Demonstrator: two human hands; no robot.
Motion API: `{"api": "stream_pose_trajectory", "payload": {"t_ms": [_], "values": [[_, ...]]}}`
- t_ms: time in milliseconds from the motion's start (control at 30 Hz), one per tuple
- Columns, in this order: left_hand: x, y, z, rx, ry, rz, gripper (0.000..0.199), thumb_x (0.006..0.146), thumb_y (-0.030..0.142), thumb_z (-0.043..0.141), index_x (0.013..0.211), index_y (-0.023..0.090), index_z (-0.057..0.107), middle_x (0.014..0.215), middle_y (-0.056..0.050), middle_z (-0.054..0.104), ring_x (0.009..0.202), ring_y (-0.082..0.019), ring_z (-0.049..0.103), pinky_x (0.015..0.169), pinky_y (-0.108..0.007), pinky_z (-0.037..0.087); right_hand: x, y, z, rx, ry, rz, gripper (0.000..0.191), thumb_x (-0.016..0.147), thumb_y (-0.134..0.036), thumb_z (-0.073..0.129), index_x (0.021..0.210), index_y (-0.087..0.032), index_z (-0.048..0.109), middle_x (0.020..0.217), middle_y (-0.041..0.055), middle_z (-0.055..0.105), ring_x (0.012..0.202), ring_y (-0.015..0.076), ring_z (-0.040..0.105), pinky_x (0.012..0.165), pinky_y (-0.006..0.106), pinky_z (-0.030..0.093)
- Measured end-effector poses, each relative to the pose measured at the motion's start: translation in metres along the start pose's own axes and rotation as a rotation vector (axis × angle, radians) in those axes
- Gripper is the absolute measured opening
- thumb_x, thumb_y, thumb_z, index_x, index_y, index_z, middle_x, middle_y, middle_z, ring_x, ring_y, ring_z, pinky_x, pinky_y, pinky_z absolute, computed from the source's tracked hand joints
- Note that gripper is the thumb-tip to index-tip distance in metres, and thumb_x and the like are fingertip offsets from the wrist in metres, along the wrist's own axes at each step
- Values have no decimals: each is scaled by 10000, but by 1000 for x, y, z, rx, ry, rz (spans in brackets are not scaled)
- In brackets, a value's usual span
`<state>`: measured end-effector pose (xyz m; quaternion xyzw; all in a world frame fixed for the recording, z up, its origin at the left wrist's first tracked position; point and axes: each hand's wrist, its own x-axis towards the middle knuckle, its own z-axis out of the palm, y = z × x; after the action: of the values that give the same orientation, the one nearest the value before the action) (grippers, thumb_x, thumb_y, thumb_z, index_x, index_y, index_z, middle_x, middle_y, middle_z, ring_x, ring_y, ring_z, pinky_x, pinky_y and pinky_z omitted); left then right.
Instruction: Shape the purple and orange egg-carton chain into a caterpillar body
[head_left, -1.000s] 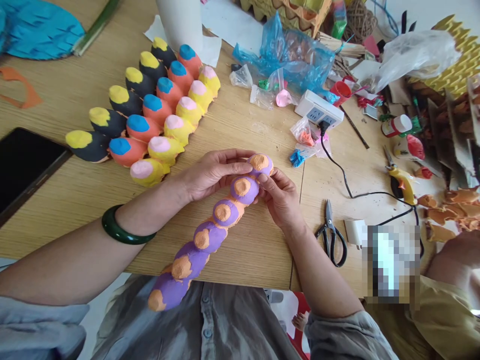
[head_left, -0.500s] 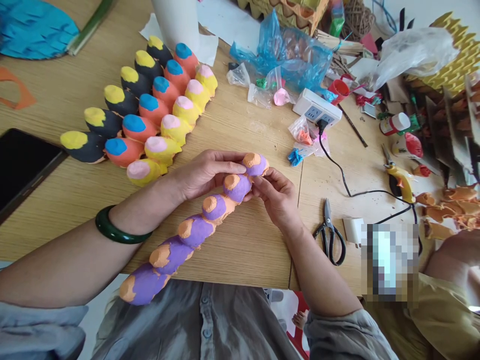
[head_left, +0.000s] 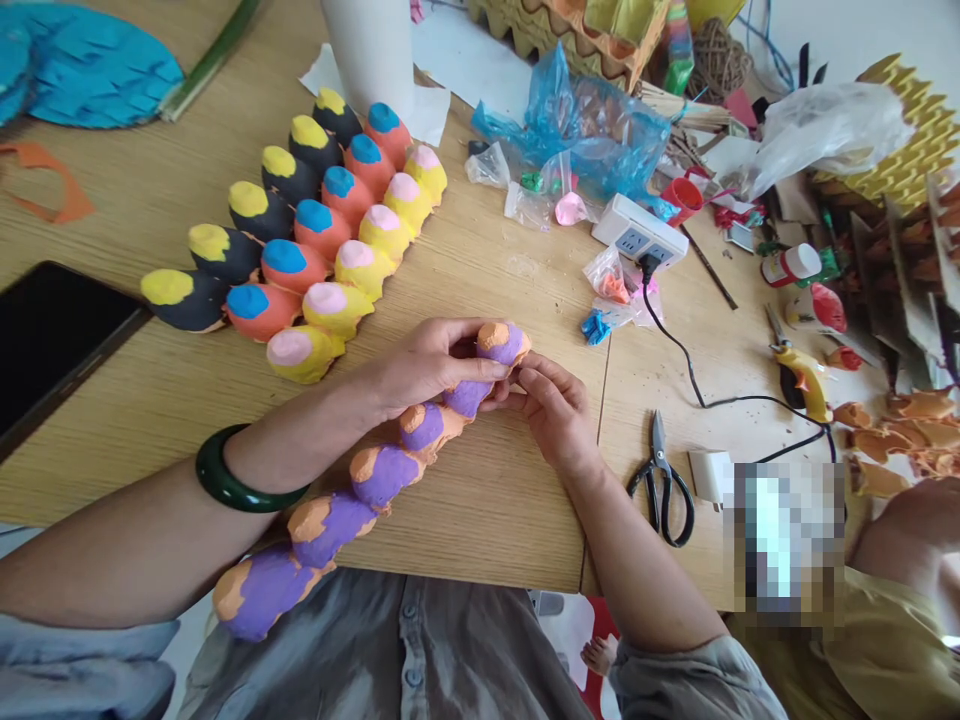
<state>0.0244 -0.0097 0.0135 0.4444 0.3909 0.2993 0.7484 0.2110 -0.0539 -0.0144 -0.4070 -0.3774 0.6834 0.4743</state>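
A bumpy strip of purple and orange egg-carton domes point(head_left: 385, 474) slants from the table's front edge up to my fingers. My left hand point(head_left: 431, 368) is closed on its far end, the thumb lying across the purple part near the top dome. Against the right side of that end, my right hand point(head_left: 553, 405) has its fingers pinched together; whatever they hold, if anything, is hidden. Beyond my left forearm stand joined rows of painted domes: black with yellow tops point(head_left: 259, 210), orange with blue tops point(head_left: 319, 225) and yellow with pink tops point(head_left: 360, 265).
Black-handled scissors point(head_left: 663, 490), a white power strip point(head_left: 640, 232) with a black cable, and a yellow glue gun point(head_left: 806, 380) lie to the right. A phone point(head_left: 56, 345) is at the left. Another person's arm point(head_left: 907, 525) shows at the lower right.
The near end of the strip has swung down and left. My left thumb has moved down onto the second dome, partly covering it. The view has shifted slightly.
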Motion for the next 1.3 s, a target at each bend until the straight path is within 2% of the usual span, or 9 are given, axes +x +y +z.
{"api": "stream_pose_trajectory", "payload": {"t_ms": [133, 267, 367, 500, 633, 767, 1067, 1167, 1300], "values": [[-1, 2, 4, -87, -41, -32, 195, 746, 270, 882, 894, 250, 755, 812, -3, 716, 811, -231, 693, 727, -322, 559, 0, -1, 1, -58, 58, 25, 420, 855, -631, 865, 760, -238, 750, 699, -2, 717, 714, 197, 765, 779, 386, 699], [1, 4, 2, -140, -93, -77, 213, 782, 301, 817, 994, 282, 817, 772, 7, 695, 777, -212, 679, 852, -367, 595, 2, -4, 1, -26, 133, 8, 412, 818, -619, 900, 741, -243, 751, 661, -13, 678, 684, 184, 725, 749, 371, 692], [4, 5, -3, -194, -92, -94, 226, 777, 317, 812, 1000, 312, 840, 875, -10, 765, 933, -257, 731, 935, -393, 598, 4, -6, 1, 16, 185, 7, 378, 801, -577, 916, 730, -247, 745, 647, -27, 645, 642, 158, 655, 712, 343, 682], [7, 2, -8, -258, -51, -129, 205, 804, 363, 852, 1002, 310, 844, 1053, -37, 836, 1134, -327, 753, 940, -414, 605, 4, -7, 0, 48, 208, -25, 343, 803, -554, 907, 752, -251, 756, 689, -28, 660, 626, 136, 593, 688, 311, 660], [7, 1, -8, -245, -3, -89, 226, 819, 354, 894, 1038, 316, 849, 1108, -36, 850, 1160, -344, 767, 931, -424, 618, 3, -6, 3, -5, 181, -44, 305, 755, -522, 951, 852, -281, 792, 792, -17, 733, 702, 156, 640, 706, 307, 638], [7, 0, -7, -248, -14, -63, 231, 808, 339, 918, 1032, 320, 864, 1140, -20, 855, 1157, -322, 777, 951, -409, 627, 4, -4, 2, -64, 156, -37, 380, 734, -547, 961, 967, -286, 812, 914, 0, 794, 740, 160, 671, 722, 308, 626], [8, -5, -10, -232, -49, -9, 237, 791, 350, 953, 1003, 266, 886, 1032, -47, 868, 1076, -294, 799, 866, -330, 651, 12, -5, -20, -140, 63, -172, 322, 759, -483, 983, 842, -228, 804, 731, -23, 755, 601, 104, 649, 592, 232, 572], [7, -2, -9, -230, -72, -6, 240, 803, 365, 942, 1019, 272, 893, 1027, -45, 869, 1013, -278, 804, 844, -325, 652, 11, -7, -23, -79, -10, -135, 278, 792, -444, 969, 834, -223, 805, 695, -28, 737, 582, 94, 632, 604, 222, 569], [5, 1, -6, -253, -133, 6, 248, 805, 349, 932, 1035, 270, 887, 1033, -35, 860, 982, -271, 809, 860, -344, 647, 10, -13, -24, 27, -100, -1, 347, 718, -450, 1005, 914, -233, 819, 754, -19, 745, 600, 113, 632, 624, 258, 605]]}}
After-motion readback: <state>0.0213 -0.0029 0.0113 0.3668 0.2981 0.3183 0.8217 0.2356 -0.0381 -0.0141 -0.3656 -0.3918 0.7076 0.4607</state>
